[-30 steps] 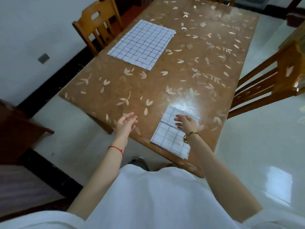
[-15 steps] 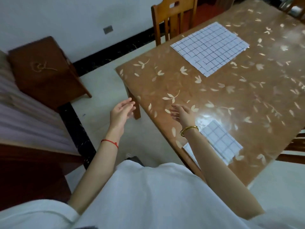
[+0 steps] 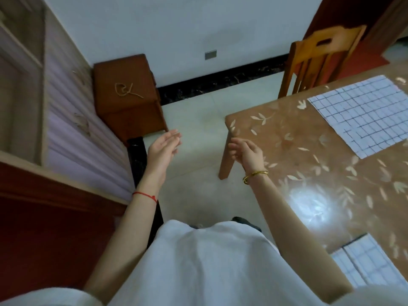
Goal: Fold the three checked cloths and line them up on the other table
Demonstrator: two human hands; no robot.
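Two cloths point(image 3: 362, 115) point(image 3: 364, 263), two hands point(image 3: 162, 149) point(image 3: 248, 152)

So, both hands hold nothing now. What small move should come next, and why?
Probably reach the right hand across to the near corner of the unfolded cloth. It lies flat on the table, while the folded cloth looks done. The left hand is also empty and can follow.

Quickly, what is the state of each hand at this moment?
Left hand: open, holding nothing.
Right hand: open, loosely curled, holding nothing.
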